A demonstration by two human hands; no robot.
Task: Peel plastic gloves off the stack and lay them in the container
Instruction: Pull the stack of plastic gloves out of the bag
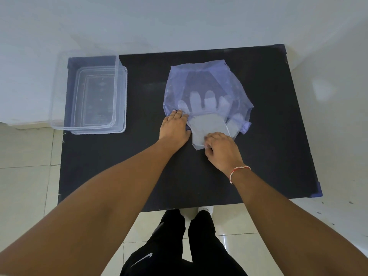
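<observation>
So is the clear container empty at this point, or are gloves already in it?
Empty, as far as visible: the clear container shows only its own bare bottom. The glove stack lies on the table.

table top [258, 136]: black, matt, faintly dusty
container [89, 96]: clear hard plastic, smooth, light sheen on rims
bag [199, 76]: thin bluish film, translucent, creased
glove stack [209, 124]: thin milky plastic, semi-opaque, soft sheen
wrist thread [237, 172]: red-white cord
floor [29, 152]: pale tiles, glossy
</observation>
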